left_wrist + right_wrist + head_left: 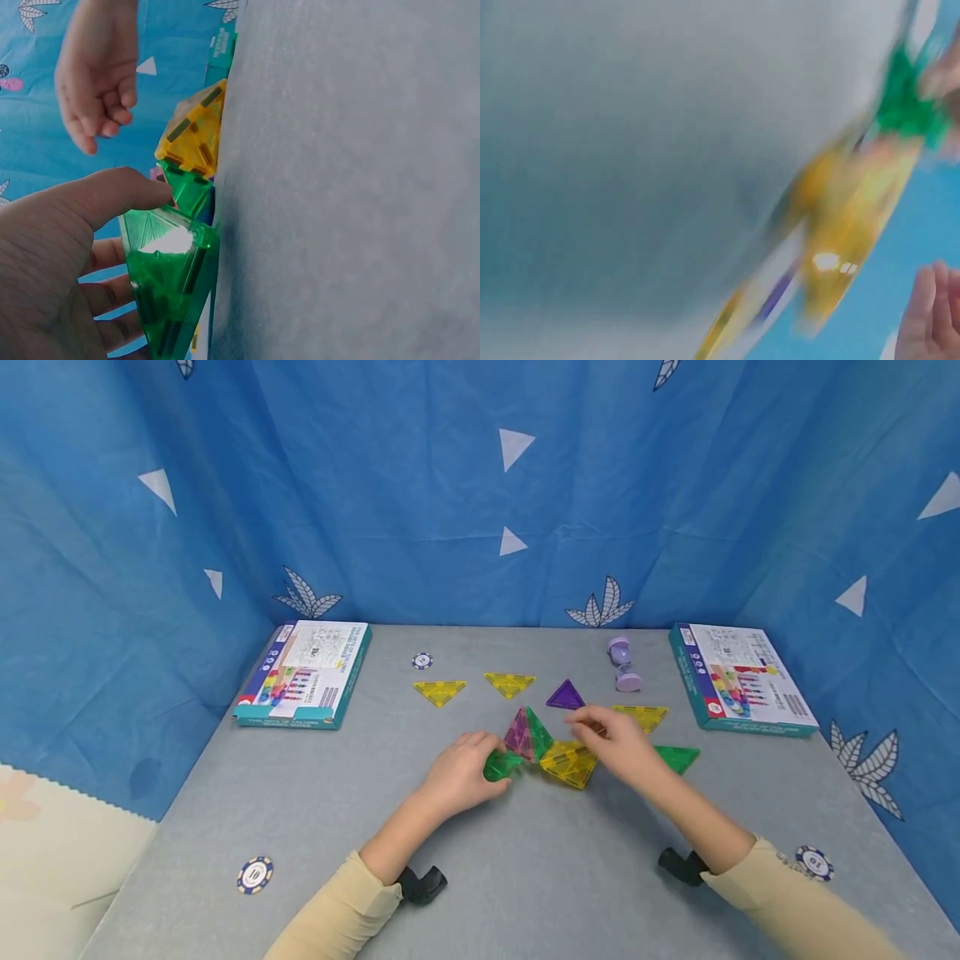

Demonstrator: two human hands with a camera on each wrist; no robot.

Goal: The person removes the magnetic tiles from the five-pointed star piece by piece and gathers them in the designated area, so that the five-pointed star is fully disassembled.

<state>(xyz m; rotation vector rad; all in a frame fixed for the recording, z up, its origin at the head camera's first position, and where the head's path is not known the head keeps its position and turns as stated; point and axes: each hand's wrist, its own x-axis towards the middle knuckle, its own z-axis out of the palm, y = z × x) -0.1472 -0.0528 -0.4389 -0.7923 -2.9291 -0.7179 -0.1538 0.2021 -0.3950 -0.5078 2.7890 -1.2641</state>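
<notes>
My left hand [461,777] holds a green form of triangular magnetic tiles [169,281] on the table, its thumb at the upper edge and its fingers behind, in the left wrist view. Beside it stands a pink-and-green pyramid of tiles [525,735]. To the right of that, yellow tiles [567,766] form another tilted solid, apparently touching the pyramid. My right hand [617,739] hovers just above and right of the yellow form, fingers loosely bent, with nothing visible in them. In the blurred right wrist view its fingers [930,315] are apart from the yellow tiles [847,232].
Flat on the table lie yellow triangles [440,692], a purple triangle [566,695] and a green triangle [678,758]. A lilac hourglass [624,664] stands behind. Boxes flank both sides: a left box [303,675] and a right box [744,679]. Poker chips [255,875] lie around.
</notes>
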